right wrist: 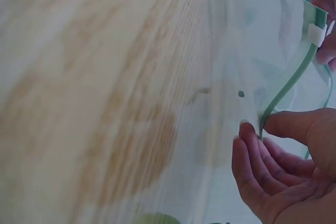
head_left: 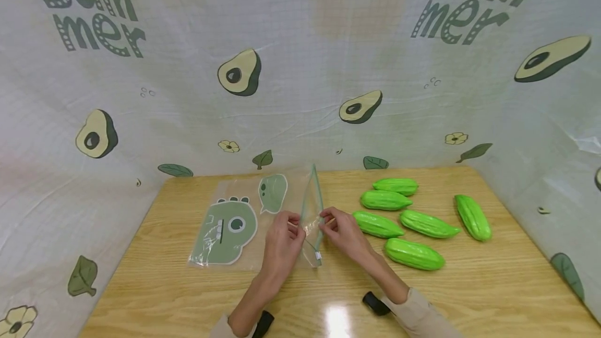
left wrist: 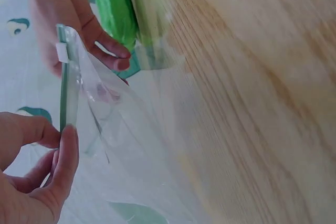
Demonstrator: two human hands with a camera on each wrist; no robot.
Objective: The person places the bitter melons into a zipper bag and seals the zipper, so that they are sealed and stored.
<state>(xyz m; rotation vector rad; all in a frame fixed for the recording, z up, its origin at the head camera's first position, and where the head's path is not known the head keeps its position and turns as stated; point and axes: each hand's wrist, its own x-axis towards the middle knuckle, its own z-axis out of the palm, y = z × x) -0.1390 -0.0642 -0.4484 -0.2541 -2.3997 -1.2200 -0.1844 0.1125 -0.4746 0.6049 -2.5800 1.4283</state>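
A clear zip bag (head_left: 244, 186) with a green dinosaur print lies on the table, its mouth spread apart toward the right. My left hand (head_left: 283, 241) pinches one green zip edge between thumb and fingers, as the left wrist view shows. Opposite it, my right hand (head_left: 346, 233) pinches the other edge, with the green strip (right wrist: 289, 85) running between thumb and fingertips. The white slider (head_left: 318, 255) sits at the near end of the mouth. Nearest the right hand is a bright green ridged gourd (head_left: 377, 224), shaped like a bitter melon.
Several more green gourds (head_left: 414, 254) lie on the right half of the wooden table (head_left: 155, 286); one gourd (head_left: 472, 218) is apart near the right edge. A cloth printed with avocados (head_left: 291, 134) rises behind the table and along both sides.
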